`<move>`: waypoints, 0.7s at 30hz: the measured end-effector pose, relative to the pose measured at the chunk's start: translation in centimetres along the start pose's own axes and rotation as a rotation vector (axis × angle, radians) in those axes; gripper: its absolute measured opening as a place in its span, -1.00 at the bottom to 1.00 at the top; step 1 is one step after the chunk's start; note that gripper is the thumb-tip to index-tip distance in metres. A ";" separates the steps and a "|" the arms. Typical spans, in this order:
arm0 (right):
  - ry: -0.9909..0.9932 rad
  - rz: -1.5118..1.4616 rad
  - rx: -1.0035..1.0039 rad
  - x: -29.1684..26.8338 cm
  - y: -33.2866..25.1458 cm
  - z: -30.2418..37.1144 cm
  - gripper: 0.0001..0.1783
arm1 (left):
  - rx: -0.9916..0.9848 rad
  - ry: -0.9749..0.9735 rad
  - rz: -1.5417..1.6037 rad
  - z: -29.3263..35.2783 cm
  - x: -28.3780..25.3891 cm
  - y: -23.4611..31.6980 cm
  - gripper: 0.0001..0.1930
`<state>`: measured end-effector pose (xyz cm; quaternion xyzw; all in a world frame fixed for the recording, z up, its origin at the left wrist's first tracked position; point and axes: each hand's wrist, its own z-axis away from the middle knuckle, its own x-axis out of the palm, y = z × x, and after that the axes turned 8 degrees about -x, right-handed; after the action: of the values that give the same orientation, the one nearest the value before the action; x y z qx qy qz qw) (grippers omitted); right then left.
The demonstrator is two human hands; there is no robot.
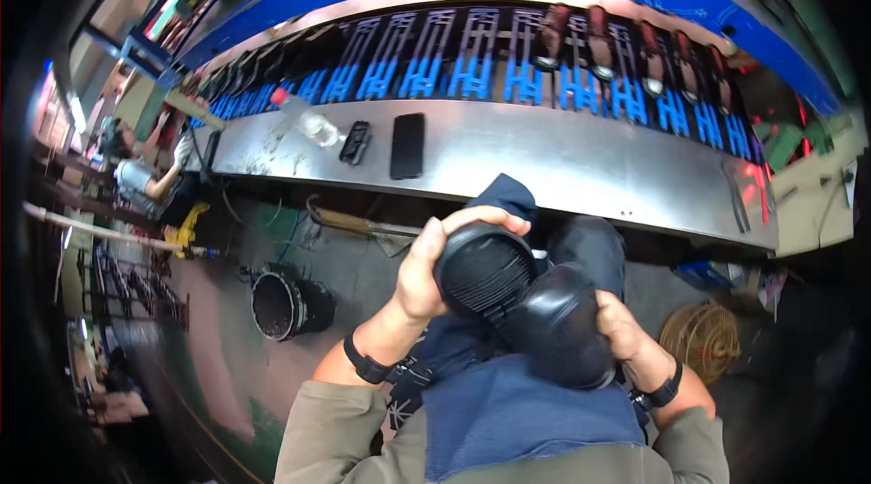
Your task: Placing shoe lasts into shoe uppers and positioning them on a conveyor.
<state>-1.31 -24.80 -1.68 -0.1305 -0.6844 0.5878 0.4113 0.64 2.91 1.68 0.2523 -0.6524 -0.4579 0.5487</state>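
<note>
My left hand (423, 266) is closed round a black shoe (486, 272), its rounded end up and a ridged dark face showing. My right hand (621, 328) grips a second black shoe (564, 325) by its right side. This one has a smooth, shiny, rounded surface and is partly blurred. The two shoes touch or overlap in front of my lap, and I cannot tell whether they are joined. A dark blue cloth (535, 420) covers my lap beneath them.
Ahead runs a metal ledge (508, 144) with a phone (407, 146), a small black object (355, 143) and a clear bottle (313, 124). Behind it stand blue-ended holders (472, 76), several bearing brown pieces. A black bucket (281, 304), a wicker basket (700, 341) and another person (145, 177) surround me.
</note>
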 end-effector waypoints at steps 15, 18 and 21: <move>0.127 0.106 -0.162 1.0 2.7 3.9 0.11 | 0.058 -0.164 -0.415 0.1 7.5 -0.1 -0.32; 0.115 0.114 -0.166 0.9 2.9 3.9 0.12 | 0.059 -0.164 -0.425 0.3 7.8 -0.1 -0.32; 0.111 0.122 -0.169 0.9 2.6 3.7 0.13 | 0.067 -0.149 -0.444 0.5 8.0 0.0 -0.29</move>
<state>-5.29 -26.07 -3.62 -0.2382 -0.6984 0.5439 0.3996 -1.98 -3.65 5.54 0.3732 -0.6342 -0.5630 0.3762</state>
